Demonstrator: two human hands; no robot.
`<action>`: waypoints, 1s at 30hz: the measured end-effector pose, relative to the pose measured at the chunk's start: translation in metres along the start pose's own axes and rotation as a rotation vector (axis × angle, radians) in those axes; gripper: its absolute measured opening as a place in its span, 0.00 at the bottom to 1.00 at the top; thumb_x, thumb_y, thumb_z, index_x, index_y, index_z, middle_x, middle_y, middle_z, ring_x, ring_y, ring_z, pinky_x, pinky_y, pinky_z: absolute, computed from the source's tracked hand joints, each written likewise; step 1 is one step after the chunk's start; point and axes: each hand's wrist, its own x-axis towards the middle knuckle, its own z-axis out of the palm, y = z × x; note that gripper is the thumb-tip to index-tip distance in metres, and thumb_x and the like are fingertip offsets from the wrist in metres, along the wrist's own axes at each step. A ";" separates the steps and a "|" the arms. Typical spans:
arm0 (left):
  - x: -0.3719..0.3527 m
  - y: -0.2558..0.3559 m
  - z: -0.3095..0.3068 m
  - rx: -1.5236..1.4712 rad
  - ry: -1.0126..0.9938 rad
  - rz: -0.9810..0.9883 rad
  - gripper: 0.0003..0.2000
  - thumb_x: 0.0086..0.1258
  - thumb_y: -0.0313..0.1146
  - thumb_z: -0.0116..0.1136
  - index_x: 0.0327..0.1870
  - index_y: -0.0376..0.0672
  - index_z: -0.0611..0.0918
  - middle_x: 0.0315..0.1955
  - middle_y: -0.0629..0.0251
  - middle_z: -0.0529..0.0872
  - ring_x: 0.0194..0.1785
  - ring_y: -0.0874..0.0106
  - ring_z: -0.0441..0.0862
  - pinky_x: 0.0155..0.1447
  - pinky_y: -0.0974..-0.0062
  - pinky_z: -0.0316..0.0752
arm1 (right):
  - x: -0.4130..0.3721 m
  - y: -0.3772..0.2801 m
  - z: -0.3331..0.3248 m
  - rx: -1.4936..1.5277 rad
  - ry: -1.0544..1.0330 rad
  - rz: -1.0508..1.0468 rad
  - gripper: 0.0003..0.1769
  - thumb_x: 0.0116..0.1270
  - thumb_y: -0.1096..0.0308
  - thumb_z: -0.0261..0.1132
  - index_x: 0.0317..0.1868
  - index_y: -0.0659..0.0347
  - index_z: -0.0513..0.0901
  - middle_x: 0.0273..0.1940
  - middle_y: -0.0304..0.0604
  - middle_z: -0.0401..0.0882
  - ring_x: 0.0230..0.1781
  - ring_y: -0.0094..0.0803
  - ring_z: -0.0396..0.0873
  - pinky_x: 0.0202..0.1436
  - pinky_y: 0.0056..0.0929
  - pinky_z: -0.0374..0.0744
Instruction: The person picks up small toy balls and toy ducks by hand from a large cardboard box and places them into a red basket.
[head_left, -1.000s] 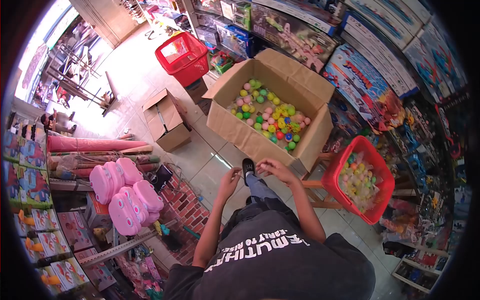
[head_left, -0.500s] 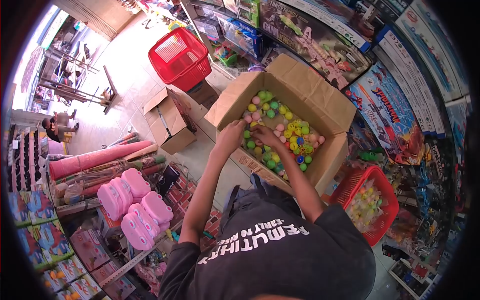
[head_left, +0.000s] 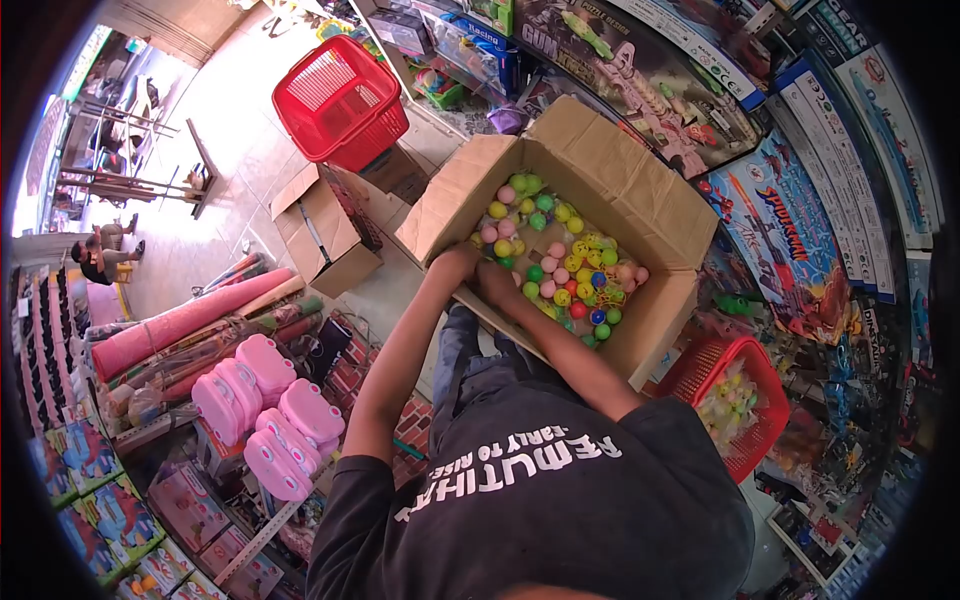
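Note:
My left hand (head_left: 457,262) is at the near left corner of an open cardboard box (head_left: 645,250), its fingers curled down and mostly out of sight. Close beside it, almost touching, my right hand (head_left: 494,283) is also curled, just inside the near wall. Whatever the two hands hold is hidden beneath them. Small colored balls (head_left: 553,268) in pink, yellow, green, blue and red cover much of the box's bottom; some look wrapped in clear bags or netting.
A red basket (head_left: 745,380) of bagged balls stands right of the box. Behind left are another red basket (head_left: 335,100) and a smaller carton (head_left: 325,230). Pink cases (head_left: 270,410) and rolled sheets (head_left: 190,325) lie left. Boxed toys (head_left: 765,230) line the right. A person (head_left: 100,255) sits far off.
Both hands have drawn back from over the balls to the box's near left corner, and the fingers are now less visible. The view has shifted slightly.

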 end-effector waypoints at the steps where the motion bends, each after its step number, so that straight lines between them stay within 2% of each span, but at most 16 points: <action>1: 0.006 -0.004 0.007 -0.037 0.007 -0.030 0.10 0.52 0.26 0.54 0.34 0.34 0.82 0.36 0.47 0.82 0.43 0.57 0.81 0.45 0.63 0.75 | -0.002 -0.001 0.001 0.094 0.083 -0.007 0.14 0.52 0.66 0.59 0.37 0.68 0.76 0.34 0.60 0.78 0.38 0.51 0.78 0.41 0.43 0.75; 6: 0.014 -0.008 0.015 -0.108 0.080 -0.050 0.10 0.53 0.25 0.53 0.35 0.33 0.81 0.35 0.46 0.82 0.43 0.56 0.80 0.46 0.62 0.74 | 0.003 0.016 0.007 0.251 0.153 -0.092 0.18 0.51 0.67 0.62 0.42 0.66 0.74 0.40 0.56 0.78 0.40 0.47 0.78 0.43 0.40 0.74; 8: 0.013 -0.006 0.007 -0.049 0.007 -0.030 0.10 0.56 0.25 0.51 0.38 0.36 0.81 0.35 0.47 0.82 0.42 0.56 0.80 0.46 0.61 0.74 | 0.001 0.030 0.004 0.291 0.130 -0.152 0.19 0.50 0.68 0.63 0.44 0.65 0.74 0.41 0.53 0.78 0.41 0.44 0.78 0.44 0.38 0.74; 10: 0.018 -0.010 0.010 -0.143 0.040 -0.032 0.11 0.58 0.26 0.49 0.41 0.38 0.80 0.36 0.47 0.81 0.43 0.55 0.80 0.47 0.61 0.73 | -0.010 0.036 -0.002 0.414 0.093 -0.118 0.20 0.49 0.69 0.66 0.45 0.63 0.75 0.39 0.44 0.78 0.40 0.33 0.76 0.43 0.30 0.73; 12: 0.016 -0.010 0.013 -0.238 0.064 -0.024 0.12 0.60 0.26 0.48 0.43 0.40 0.79 0.38 0.47 0.81 0.44 0.54 0.80 0.49 0.61 0.72 | -0.017 0.048 -0.009 0.493 0.030 -0.084 0.19 0.51 0.70 0.65 0.45 0.63 0.75 0.38 0.41 0.77 0.38 0.28 0.75 0.42 0.26 0.72; 14: 0.013 -0.002 0.009 -0.379 0.261 0.015 0.14 0.62 0.28 0.47 0.49 0.44 0.76 0.43 0.46 0.79 0.48 0.53 0.78 0.53 0.62 0.69 | -0.023 0.058 -0.015 0.563 -0.023 -0.048 0.18 0.52 0.71 0.64 0.45 0.63 0.75 0.36 0.38 0.76 0.36 0.24 0.73 0.41 0.22 0.71; 15: 0.015 -0.001 0.008 -0.377 0.263 0.026 0.14 0.62 0.28 0.47 0.49 0.44 0.76 0.43 0.46 0.79 0.48 0.53 0.78 0.53 0.62 0.69 | -0.027 0.057 -0.021 0.632 -0.019 -0.078 0.16 0.53 0.73 0.62 0.44 0.63 0.75 0.36 0.37 0.75 0.36 0.21 0.71 0.41 0.20 0.71; 17: 0.015 -0.003 0.007 -0.452 0.315 0.128 0.16 0.61 0.29 0.50 0.52 0.43 0.75 0.47 0.47 0.77 0.54 0.54 0.73 0.59 0.66 0.65 | -0.035 0.054 -0.034 0.699 -0.010 -0.108 0.14 0.55 0.75 0.60 0.44 0.63 0.75 0.36 0.35 0.74 0.35 0.19 0.70 0.40 0.18 0.70; 20: 0.010 0.000 -0.003 -0.464 0.282 0.241 0.19 0.60 0.31 0.54 0.54 0.41 0.74 0.47 0.50 0.78 0.57 0.56 0.70 0.61 0.68 0.63 | -0.044 0.047 -0.057 0.726 0.058 -0.056 0.10 0.59 0.71 0.57 0.41 0.63 0.76 0.33 0.34 0.75 0.32 0.20 0.70 0.38 0.20 0.70; 21: 0.007 0.002 -0.005 -0.460 0.283 0.245 0.19 0.60 0.31 0.54 0.54 0.41 0.74 0.47 0.50 0.78 0.57 0.56 0.70 0.61 0.68 0.63 | -0.046 0.047 -0.065 0.794 0.066 -0.008 0.09 0.60 0.71 0.55 0.40 0.63 0.76 0.32 0.33 0.74 0.32 0.20 0.69 0.39 0.19 0.69; 23: 0.002 0.007 -0.008 -0.408 0.341 0.562 0.23 0.57 0.33 0.58 0.55 0.39 0.71 0.44 0.52 0.79 0.58 0.57 0.69 0.62 0.68 0.61 | -0.045 0.044 -0.074 0.862 0.082 0.038 0.09 0.62 0.70 0.53 0.39 0.63 0.75 0.31 0.32 0.72 0.32 0.19 0.68 0.39 0.18 0.68; 24: 0.001 0.010 -0.012 -0.404 0.341 0.569 0.23 0.57 0.33 0.58 0.55 0.39 0.71 0.44 0.52 0.79 0.58 0.57 0.69 0.62 0.68 0.61 | -0.043 0.043 -0.078 0.924 0.118 0.012 0.08 0.63 0.70 0.52 0.39 0.63 0.75 0.30 0.32 0.71 0.33 0.19 0.67 0.39 0.18 0.68; 26: -0.002 0.018 -0.019 -0.559 0.197 0.597 0.26 0.56 0.37 0.61 0.56 0.39 0.70 0.40 0.53 0.80 0.52 0.60 0.74 0.58 0.68 0.67 | -0.037 0.041 -0.086 0.984 0.161 -0.018 0.08 0.64 0.69 0.51 0.38 0.63 0.74 0.30 0.32 0.69 0.33 0.19 0.67 0.40 0.17 0.67; 27: -0.007 0.023 -0.027 -0.555 0.198 0.599 0.26 0.56 0.37 0.61 0.56 0.39 0.70 0.40 0.53 0.80 0.52 0.60 0.74 0.58 0.68 0.67 | -0.033 0.036 -0.091 1.014 0.144 -0.034 0.08 0.63 0.70 0.51 0.38 0.63 0.74 0.31 0.33 0.70 0.34 0.19 0.68 0.41 0.18 0.67; 29: -0.018 0.031 -0.044 -0.841 0.007 0.252 0.26 0.56 0.40 0.62 0.53 0.36 0.71 0.37 0.55 0.80 0.43 0.64 0.78 0.49 0.70 0.72 | -0.026 0.026 -0.099 1.044 0.128 -0.054 0.07 0.63 0.71 0.51 0.38 0.63 0.74 0.32 0.34 0.71 0.36 0.19 0.68 0.41 0.18 0.67; 30: -0.016 0.028 -0.041 -0.839 0.008 0.252 0.26 0.56 0.40 0.62 0.53 0.36 0.71 0.37 0.55 0.80 0.43 0.64 0.78 0.49 0.70 0.72 | -0.022 0.022 -0.101 1.051 0.162 -0.045 0.08 0.63 0.72 0.51 0.40 0.62 0.74 0.34 0.35 0.72 0.37 0.20 0.70 0.44 0.19 0.68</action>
